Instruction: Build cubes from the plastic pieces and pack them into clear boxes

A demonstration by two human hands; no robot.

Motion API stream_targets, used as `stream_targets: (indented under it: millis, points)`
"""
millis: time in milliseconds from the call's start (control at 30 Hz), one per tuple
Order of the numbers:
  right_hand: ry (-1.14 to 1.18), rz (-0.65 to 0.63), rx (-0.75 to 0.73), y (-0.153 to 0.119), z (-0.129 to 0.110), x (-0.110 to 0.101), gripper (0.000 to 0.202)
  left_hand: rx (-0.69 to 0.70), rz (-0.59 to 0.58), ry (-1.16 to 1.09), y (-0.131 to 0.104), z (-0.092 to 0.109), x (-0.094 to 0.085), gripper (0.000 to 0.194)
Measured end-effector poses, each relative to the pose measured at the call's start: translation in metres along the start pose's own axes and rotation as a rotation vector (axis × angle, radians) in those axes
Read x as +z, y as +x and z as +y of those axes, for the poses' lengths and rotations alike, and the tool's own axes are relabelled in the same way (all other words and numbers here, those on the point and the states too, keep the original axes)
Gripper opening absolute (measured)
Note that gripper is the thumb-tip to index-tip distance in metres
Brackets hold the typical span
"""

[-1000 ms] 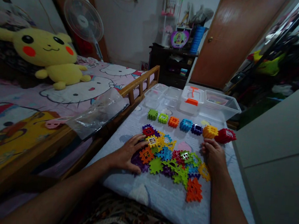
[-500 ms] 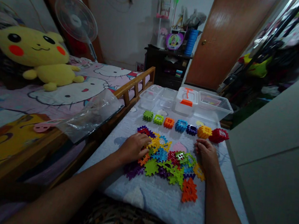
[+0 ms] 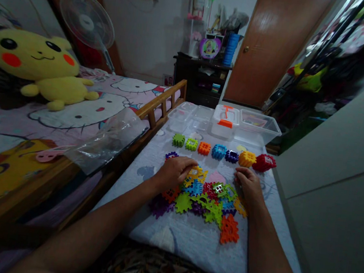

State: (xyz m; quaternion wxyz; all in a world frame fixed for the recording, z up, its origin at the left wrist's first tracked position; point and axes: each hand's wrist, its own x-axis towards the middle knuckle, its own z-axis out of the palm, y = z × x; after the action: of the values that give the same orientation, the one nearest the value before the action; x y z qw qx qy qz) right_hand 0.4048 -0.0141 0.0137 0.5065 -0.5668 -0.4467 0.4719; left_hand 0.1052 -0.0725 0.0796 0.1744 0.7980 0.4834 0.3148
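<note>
My left hand [image 3: 174,170] reaches over the left part of a pile of colourful toothed plastic building pieces. Its fingers and thumb are closed together beside a yellow piece [image 3: 201,174]; what they grip is hidden. Light blue [image 3: 195,187] and green [image 3: 183,202] pieces lie just below it. My right hand [image 3: 251,187] rests at the pile's right side, fingers loosely bent and apart from the thumb, with nothing visible in them. Near its wrist lies a yellow-orange piece [image 3: 240,207]. An orange piece [image 3: 229,229] lies at the pile's near right corner.
Beyond the pile runs a row of sorted stacks, from green [image 3: 178,140] to orange [image 3: 204,148], yellow [image 3: 247,159] and red [image 3: 264,162]. Clear plastic boxes [image 3: 224,130] stand behind them. A wooden bed rail [image 3: 159,103] borders the left; a pale cabinet [image 3: 336,193] the right.
My left hand has moved right and slightly away from me over the pile, its fingers drawing together. An orange piece beneath it shows more. My right hand stays nearly in place, its fingers slightly straighter.
</note>
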Motion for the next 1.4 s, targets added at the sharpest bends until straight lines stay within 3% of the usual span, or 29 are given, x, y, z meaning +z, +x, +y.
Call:
stream_targets:
  millis: [133, 300, 467, 567, 700, 867, 1000, 1167, 1400]
  points:
    - [-0.010, -0.021, 0.005, 0.001, 0.002, 0.000, 0.026, 0.031, -0.088, -0.062, 0.031, 0.014, 0.027, 0.024]
    - [-0.034, -0.054, -0.005, -0.002, -0.002, 0.001, 0.026, 0.059, -0.170, -0.017, 0.071, 0.012, 0.065, 0.025]
    - [-0.115, -0.177, -0.092, -0.007, -0.003, 0.005, 0.028, 0.055, -0.299, 0.052, 0.086, 0.006, 0.084, 0.030]
    - [-0.240, -0.229, -0.177, -0.008, -0.003, 0.006, 0.029, 0.106, -0.276, 0.074, 0.083, 0.001, 0.075, 0.040]
    - [-0.360, -0.195, -0.236, -0.007, -0.003, 0.002, 0.029, 0.097, -0.151, 0.089, 0.065, -0.024, 0.038, 0.037]
    - [-0.550, -0.213, -0.334, -0.001, 0.003, 0.004, 0.029, -0.145, 0.031, 0.195, 0.021, -0.087, -0.004, 0.034]
    - [-0.700, -0.317, -0.444, 0.003, 0.003, 0.018, 0.026, -0.315, 0.133, 0.209, -0.010, -0.124, -0.007, 0.048]
    - [-0.765, -0.365, -0.430, 0.005, 0.001, 0.028, 0.036, -0.377, 0.103, 0.127, -0.015, -0.124, 0.000, 0.058]
    - [-0.485, -0.186, -0.270, 0.008, -0.005, 0.006, 0.019, -0.401, 0.073, 0.044, -0.003, -0.112, 0.005, 0.056]
